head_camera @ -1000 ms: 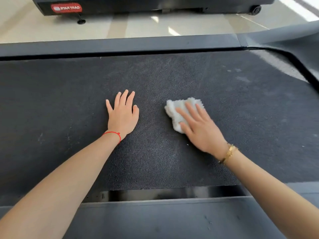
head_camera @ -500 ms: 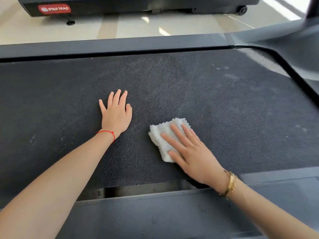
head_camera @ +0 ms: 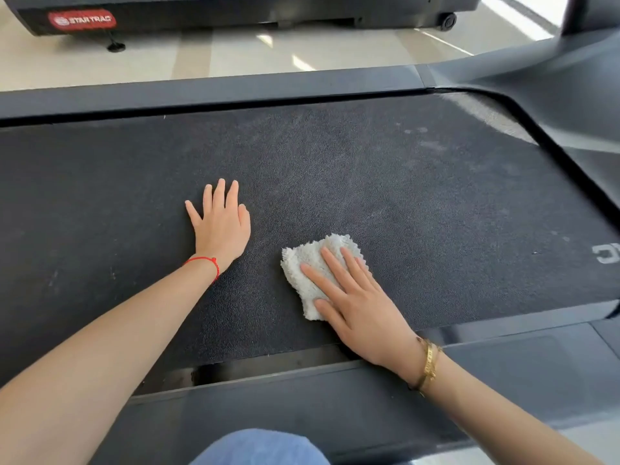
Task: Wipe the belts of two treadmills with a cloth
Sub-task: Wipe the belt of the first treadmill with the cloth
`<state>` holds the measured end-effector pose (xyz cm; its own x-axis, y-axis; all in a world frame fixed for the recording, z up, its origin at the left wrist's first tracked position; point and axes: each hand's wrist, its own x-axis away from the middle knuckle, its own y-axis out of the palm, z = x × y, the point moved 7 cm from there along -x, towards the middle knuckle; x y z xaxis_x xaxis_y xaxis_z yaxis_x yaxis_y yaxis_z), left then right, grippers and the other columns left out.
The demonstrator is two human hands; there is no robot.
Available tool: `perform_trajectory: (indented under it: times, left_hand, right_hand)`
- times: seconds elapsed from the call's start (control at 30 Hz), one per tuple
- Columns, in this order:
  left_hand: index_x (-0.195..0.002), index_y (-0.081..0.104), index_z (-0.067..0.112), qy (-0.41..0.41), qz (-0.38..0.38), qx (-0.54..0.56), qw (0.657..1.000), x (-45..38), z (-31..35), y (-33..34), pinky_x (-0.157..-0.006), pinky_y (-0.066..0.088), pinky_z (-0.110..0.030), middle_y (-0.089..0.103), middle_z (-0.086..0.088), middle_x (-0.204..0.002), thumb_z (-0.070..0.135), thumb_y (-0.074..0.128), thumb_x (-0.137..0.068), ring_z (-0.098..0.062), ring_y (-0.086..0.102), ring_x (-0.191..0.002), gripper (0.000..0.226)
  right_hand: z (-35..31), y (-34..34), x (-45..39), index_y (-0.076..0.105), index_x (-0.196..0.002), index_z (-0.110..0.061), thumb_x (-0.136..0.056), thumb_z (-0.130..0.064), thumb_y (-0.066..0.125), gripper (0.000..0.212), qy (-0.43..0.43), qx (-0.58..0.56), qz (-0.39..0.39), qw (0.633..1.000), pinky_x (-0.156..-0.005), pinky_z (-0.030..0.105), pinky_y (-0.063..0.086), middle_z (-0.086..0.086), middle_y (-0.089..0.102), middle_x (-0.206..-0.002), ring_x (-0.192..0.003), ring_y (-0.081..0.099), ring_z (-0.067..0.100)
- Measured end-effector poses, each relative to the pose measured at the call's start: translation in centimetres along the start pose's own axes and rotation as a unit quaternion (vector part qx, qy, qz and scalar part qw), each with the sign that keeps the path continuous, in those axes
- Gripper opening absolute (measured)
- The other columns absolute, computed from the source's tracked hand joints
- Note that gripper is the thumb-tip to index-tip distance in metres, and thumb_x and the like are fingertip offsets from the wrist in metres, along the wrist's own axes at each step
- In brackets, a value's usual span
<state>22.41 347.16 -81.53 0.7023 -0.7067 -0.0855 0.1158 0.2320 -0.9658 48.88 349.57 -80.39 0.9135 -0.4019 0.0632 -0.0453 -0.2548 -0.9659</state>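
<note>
Across the near half of the belt (head_camera: 385, 182), pressing the cloth (head_camera: 307, 266) flat under the right hand (head_camera: 359, 307), fingers straight and spread rather than curled, so nothing is being clamped: palm weight alone seems to be pinning the fabric for a wiping stroke. Lying just left of that, well up the belt, the left hand (head_camera: 221, 226), also flat with fingers extended and close together, holding nothing, probably bracing the body while leaning over the deck. Sitting between the two hands, a bare strip of belt, the hands near each other but not touching. Looking folded into a thick rough square, the cloth: white, fluffy, loopy terry pile with a scalloped fuzzy edge, soft enough to mould to the surface. Showing a fine, grainy, pebbled black texture, the belt, with paler dusty smears and a few light specks toward the far right, which suggests that area is waiting to be wiped. Framing the belt, smooth dark grey side rails (head_camera: 208, 88) with a rounded corner at far right, hard and slightly glossy. Circling the left wrist, a thin red string bracelet (head_camera: 204, 263); circling the right wrist, a gold bangle (head_camera: 429, 364). Standing beyond on the pale tiled floor (head_camera: 235, 55), a second treadmill (head_camera: 235, 8), only its dark base in view, carrying a red logo badge (head_camera: 82, 20).
</note>
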Motion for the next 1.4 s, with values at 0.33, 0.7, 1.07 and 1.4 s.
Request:
perform_trajectory:
  times: [0.33,0.7,1.07,1.4]
  left_hand:
    - [-0.158,0.015,0.021,0.041,-0.026,0.024,0.999,1.2,5.2,0.5,-0.117,-0.003,-0.066,0.010,-0.002,-0.166,0.029,0.029,-0.105,-0.024,0.000,-0.153,0.056]
    - [-0.158,0.014,0.021,0.054,-0.032,0.047,0.997,-1.2,12.7,2.4,-0.117,-0.004,-0.066,0.009,-0.002,-0.166,0.028,0.027,-0.105,-0.025,-0.002,-0.153,0.055]
    - [-0.157,0.020,0.024,0.034,0.000,-0.002,0.999,-2.2,12.6,3.6,-0.118,0.000,-0.065,0.015,-0.001,-0.165,0.034,0.029,-0.103,-0.024,0.007,-0.153,0.055]
    - [-0.158,0.017,0.027,0.032,0.000,-0.039,0.999,-2.3,12.5,3.8,-0.119,0.005,-0.064,0.014,0.003,-0.165,0.039,0.020,-0.101,-0.020,0.006,-0.153,0.058]
  right_hand:
    - [10.8,-3.3,3.1,0.019,-0.155,-0.032,-0.104,-0.036,0.032,0.053,0.258,0.006,0.072,0.963,-0.123,0.044,0.007,0.008,0.009,-0.165,-0.152,0.005,0.034]
    - [7.2,-1.6,3.1,0.006,-0.154,-0.045,-0.100,-0.055,0.013,0.055,0.086,0.002,0.031,0.996,-0.124,0.037,-0.004,-0.005,-0.001,-0.165,-0.152,-0.008,0.025]
    - [25.0,-6.7,-10.9,0.018,-0.155,-0.035,-0.103,-0.045,0.026,0.053,0.250,0.014,0.091,0.964,-0.121,0.050,0.001,0.010,0.011,-0.164,-0.148,0.006,0.042]
    - [26.2,-7.5,-17.6,0.023,-0.155,-0.026,-0.104,-0.039,0.028,0.053,0.143,0.076,0.113,0.980,-0.119,0.048,0.009,0.014,0.015,-0.162,-0.143,0.018,0.041]
